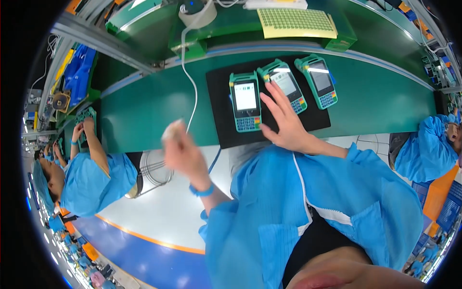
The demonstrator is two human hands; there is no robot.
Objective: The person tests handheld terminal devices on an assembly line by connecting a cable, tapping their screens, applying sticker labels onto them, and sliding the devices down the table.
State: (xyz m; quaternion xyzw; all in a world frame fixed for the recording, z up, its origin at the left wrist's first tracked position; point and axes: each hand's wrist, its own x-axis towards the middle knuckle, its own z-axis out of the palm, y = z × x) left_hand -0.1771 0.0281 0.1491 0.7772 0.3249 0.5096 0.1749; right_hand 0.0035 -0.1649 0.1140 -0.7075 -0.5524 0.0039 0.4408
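1. Your right hand lies flat on the black mat, fingers apart and stretched out, the fingertips reaching the middle payment terminal while the palm sits near the mat's front edge.
2. Three green terminals stand in a row on that mat: the left terminal just beside your fingers with its screen lit white, the middle one under your fingertips, and the right terminal towards the mat's back right corner.
3. Your left hand is raised off the green counter, just in front of its near edge. It is blurred, and something pale shows at the fingertips; I cannot tell whether the fingers pinch it or only curl.
4. A white cable runs from the back of the counter down towards that hand, so keep it slack and clear of the mat.
5. My judgement: press lightly with the right fingers so the middle terminal does not slide against its neighbours, and bring the left hand in from the mat's left edge rather than across the screens.
6. A yellow sheet of small green dots lies on the raised shelf behind the mat.
7. A co-worker in blue works at the counter's left end; leave room.
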